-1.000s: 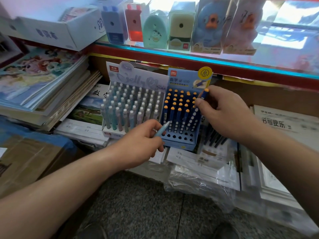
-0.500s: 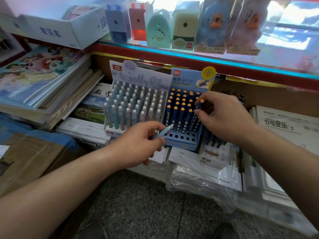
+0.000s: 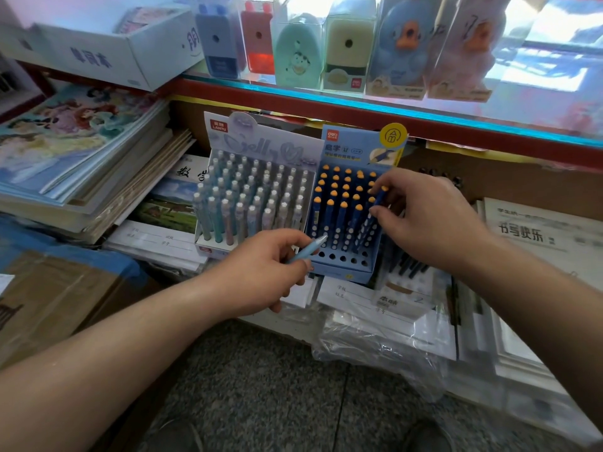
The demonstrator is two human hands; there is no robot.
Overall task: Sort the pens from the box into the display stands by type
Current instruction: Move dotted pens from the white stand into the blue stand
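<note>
I am pinching a navy pen (image 3: 378, 199) with an orange domed cap between the thumb and forefinger of the right hand (image 3: 430, 223). The other fingers are lying loosely curled, and the pen is leaning tilted at the right edge of the blue cardboard stand (image 3: 339, 272). Its lower end is sitting in among the matching pens (image 3: 339, 203), whose dark barrels are showing pale dots. The left hand (image 3: 261, 272) is curling round a smooth light-blue pen (image 3: 306, 251). That pen's pale tip is poking out toward the front left corner of the same stand, just over the front rows of open round holes. A red deli logo is showing on the blue header card (image 3: 359, 145), beside a yellow round badge. Touching its left side, a white cardboard stand (image 3: 208, 251) is holding upright pastel pens (image 3: 248, 197) in mint, pink and lilac. Its header (image 3: 261, 145) is carrying a red LANTU tag and pale looping script that I am reading as Jelly. Both stands are resting on thin paper exercise books (image 3: 153, 239). Glossy picture books (image 3: 81, 151) are piling up at the left, under a white carton (image 3: 114, 50) printed in blue. Above, rounded pencil sharpeners in clear plastic boxes (image 3: 297, 50) are lining the front edge of a glass shelf (image 3: 424, 117). Crinkled plastic wrap (image 3: 375, 340) is covering notebooks at the right, over speckled stone flooring (image 3: 261, 386).
</note>
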